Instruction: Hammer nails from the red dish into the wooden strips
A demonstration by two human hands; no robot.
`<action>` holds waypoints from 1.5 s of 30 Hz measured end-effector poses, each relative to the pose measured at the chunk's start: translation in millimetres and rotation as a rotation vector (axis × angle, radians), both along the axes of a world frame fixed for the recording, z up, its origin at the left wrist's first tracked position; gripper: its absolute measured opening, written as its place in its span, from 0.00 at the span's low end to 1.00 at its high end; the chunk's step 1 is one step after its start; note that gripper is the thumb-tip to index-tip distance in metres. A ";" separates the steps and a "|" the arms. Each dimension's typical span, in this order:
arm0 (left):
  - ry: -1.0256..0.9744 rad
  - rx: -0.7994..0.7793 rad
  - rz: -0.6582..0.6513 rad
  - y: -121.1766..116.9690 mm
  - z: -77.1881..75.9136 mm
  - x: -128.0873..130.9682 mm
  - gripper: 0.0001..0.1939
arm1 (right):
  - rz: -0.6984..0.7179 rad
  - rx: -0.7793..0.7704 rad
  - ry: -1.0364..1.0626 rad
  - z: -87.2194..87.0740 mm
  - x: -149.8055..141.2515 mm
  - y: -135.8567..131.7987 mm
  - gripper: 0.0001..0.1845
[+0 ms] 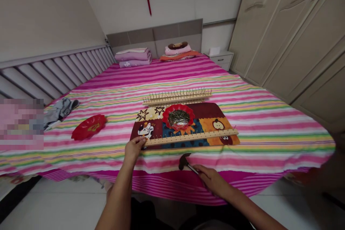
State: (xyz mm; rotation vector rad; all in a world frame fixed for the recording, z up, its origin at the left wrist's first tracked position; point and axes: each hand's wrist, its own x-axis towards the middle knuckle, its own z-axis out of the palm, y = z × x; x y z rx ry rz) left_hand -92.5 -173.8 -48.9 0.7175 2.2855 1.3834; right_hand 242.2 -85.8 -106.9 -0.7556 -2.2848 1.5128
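My left hand [134,151] pinches the left end of a long wooden strip [185,137] with nails standing in it. The strip lies across a patterned mat [207,113] on the bed. In my right hand [211,179] is a hammer [185,162], gripped by its handle, its dark head just in front of the mat's near edge. A red scalloped dish [165,118] heaped with loose nails [179,118] sits on the mat behind the strip. Farther back lie wooden strips [178,98] bristling with nails.
A second red dish [88,127] rests on the bed at left, near grey clothing [61,111]. Folded bedding [134,57] is stacked by the headboard [172,35]. A rail [61,66] runs along the bed's left side; a wardrobe [293,32] stands at right.
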 end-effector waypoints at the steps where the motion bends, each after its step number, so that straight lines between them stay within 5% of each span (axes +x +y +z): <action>1: 0.019 -0.015 0.006 0.4 0.6 0.6 0.18 | 0.004 0.003 0.004 0.2 -0.1 0.0 0.22; 6: 0.088 -0.059 0.085 2.7 -0.6 5.5 0.14 | 0.017 0.026 0.012 9.4 -0.9 -4.5 0.22; 11: 0.129 -0.037 0.116 3.2 -2.3 14.7 0.12 | 0.031 0.053 0.018 41.6 -18.9 -16.0 0.23; 18: 0.158 -0.009 0.118 1.3 -7.2 22.9 0.10 | 0.047 0.174 0.075 104.5 -94.5 -6.7 0.23; 23: 0.154 0.019 0.131 0.9 -15.5 23.0 0.10 | 0.063 0.310 0.066 122.7 -145.9 2.8 0.22; 29: 0.205 -0.031 0.114 0.2 -18.7 22.3 0.10 | 0.139 0.381 0.026 119.8 -158.5 1.7 0.19; 35: 0.121 0.013 0.151 0.8 -13.0 25.7 0.11 | 0.131 0.340 0.101 122.0 -103.0 -7.5 0.23; 41: 0.122 -0.007 0.183 -4.8 -3.2 26.6 0.17 | 0.151 0.115 0.049 65.5 -22.2 -13.8 0.22; 45: 0.350 0.041 0.229 8.1 14.2 36.9 0.18 | 0.083 -0.016 -0.001 24.7 12.9 -11.6 0.24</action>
